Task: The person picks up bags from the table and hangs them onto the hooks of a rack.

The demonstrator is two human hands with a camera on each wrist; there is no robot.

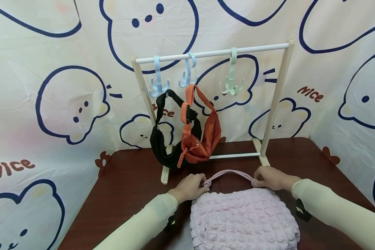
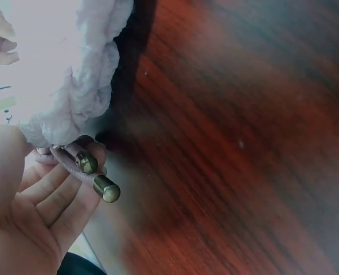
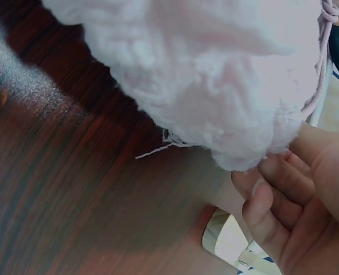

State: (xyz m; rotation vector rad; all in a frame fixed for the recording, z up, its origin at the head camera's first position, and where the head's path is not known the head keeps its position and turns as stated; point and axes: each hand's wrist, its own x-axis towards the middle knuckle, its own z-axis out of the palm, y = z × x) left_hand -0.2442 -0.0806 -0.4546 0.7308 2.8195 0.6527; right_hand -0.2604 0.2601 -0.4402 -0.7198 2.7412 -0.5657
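Note:
A pale pink puffy handbag (image 1: 243, 218) lies at the front of the table, its cord handle (image 1: 232, 171) arching toward the rack. At its upper left corner my left hand (image 1: 190, 187) holds the handle's knotted end. Two metal-tipped cord ends (image 2: 107, 189) stick out by those fingers in the left wrist view. My right hand (image 1: 273, 177) grips the upper right corner where the handle joins. In the right wrist view its fingers (image 3: 284, 189) bend under the bag's puckered edge, and a loose thread (image 3: 153, 150) trails from the fabric.
Behind the handbag stands a wooden rack with a white rail (image 1: 212, 53). Two blue hooks (image 1: 158, 78) and a green hook (image 1: 232, 76) hang from it. A black bag (image 1: 160, 149) and an orange bag (image 1: 210, 135) hang at the left. Patterned cloth surrounds the brown table (image 1: 122, 198).

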